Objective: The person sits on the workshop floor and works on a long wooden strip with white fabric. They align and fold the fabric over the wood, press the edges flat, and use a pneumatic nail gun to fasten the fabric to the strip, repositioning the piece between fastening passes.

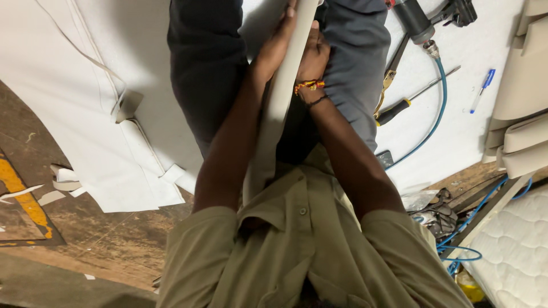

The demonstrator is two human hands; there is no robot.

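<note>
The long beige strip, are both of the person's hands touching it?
Touching. The head view shows the left hand wrapped on the long beige strip and the right hand pressed against its other edge.

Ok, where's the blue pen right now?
In the head view, the blue pen lies upper right on the white sheet, between the blue hose and stacked beige panels.

Both hands grip a long cream strip [279, 108] that runs up from the person's chest: the left hand [278, 43] wraps one edge, the right hand [313, 57] presses the other. On white sheeting [97, 114] lie a screwdriver [419, 94], blue hose [436, 114] and a pen [483, 88].
</note>
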